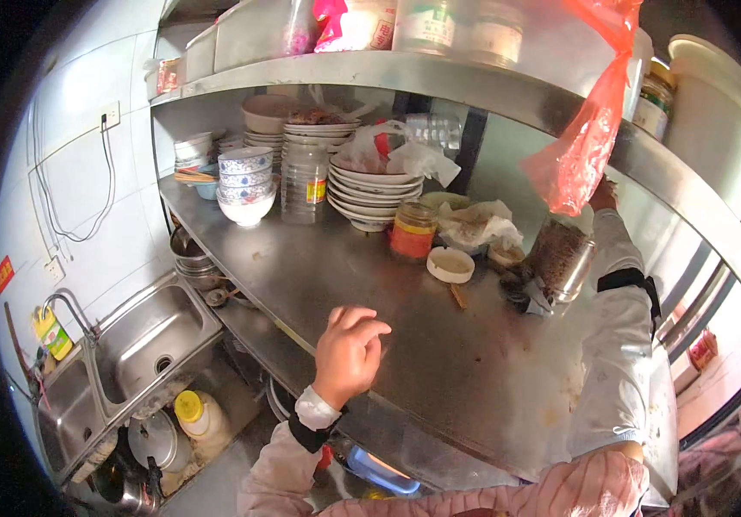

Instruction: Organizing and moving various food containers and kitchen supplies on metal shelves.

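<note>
My left hand (348,354) is held over the front edge of the stainless-steel worktop (357,291), fingers loosely bent and nothing in them. My right arm reaches to the back right. Most of my right hand (603,196) is hidden behind a hanging red plastic bag (580,148), so its grip cannot be made out. Below that hand, a clear jar of dark brown contents (561,255) stands on the worktop. To its left are a white lid (450,265), a jar with a red and yellow label (413,229) and a bowl with crumpled paper (480,223).
A steel shelf (409,68) with tubs and jars crosses above the worktop. Stacked plates (373,194), a clear plastic jar (304,184) and patterned bowls (246,171) stand at the back left. A double sink (150,323) is on the left, with a yellow-capped container (201,413) below.
</note>
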